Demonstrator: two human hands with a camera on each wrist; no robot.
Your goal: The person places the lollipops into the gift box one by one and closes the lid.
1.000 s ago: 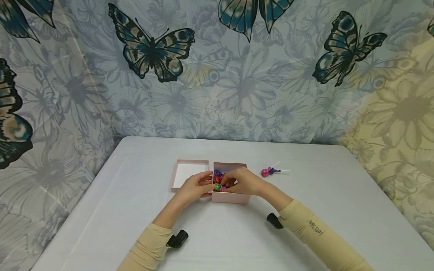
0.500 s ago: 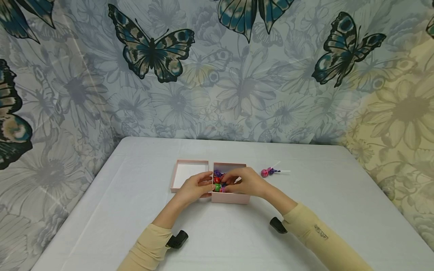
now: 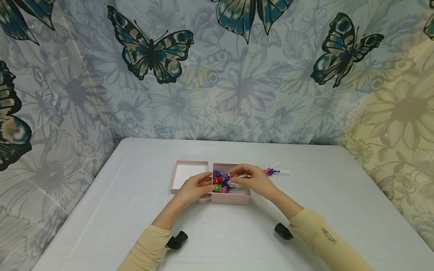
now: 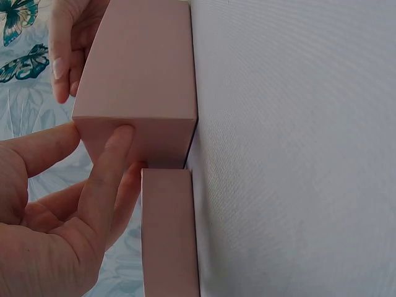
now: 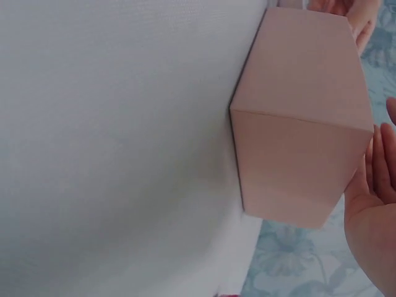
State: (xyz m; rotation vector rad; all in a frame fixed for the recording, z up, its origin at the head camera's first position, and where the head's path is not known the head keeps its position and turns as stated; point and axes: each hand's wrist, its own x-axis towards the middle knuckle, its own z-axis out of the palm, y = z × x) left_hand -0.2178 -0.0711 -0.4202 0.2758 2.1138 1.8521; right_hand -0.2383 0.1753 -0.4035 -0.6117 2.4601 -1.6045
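Observation:
Wrapped lollipops [image 3: 217, 180] in purple, red, green and pink lie in the left part of a pink box [image 3: 230, 198]. My left hand [image 3: 193, 187] rests against the box's left side; in the left wrist view its fingers [image 4: 102, 185] touch that wall and the thumb is at the upper edge. My right hand [image 3: 252, 180] is over the box's right part, fingertips beside a purple lollipop [image 3: 225, 178] and white sticks. Nothing is plainly seen between its fingers. In the right wrist view, the box wall [image 5: 303, 161] hides part of the right hand [image 5: 377, 204].
A shallow pink lid [image 3: 189, 175] with a white inside lies just left of the box. Two more lollipops [image 3: 271, 171] lie on the white tabletop [image 3: 135, 210] to the right, partly behind the right hand. A butterfly-print cloth [image 3: 244, 82] hangs behind the table.
My right hand has moved up and right from among the lollipops, uncovering purple ones and their sticks. It now partly covers the lollipops on the table. The left hand stays put.

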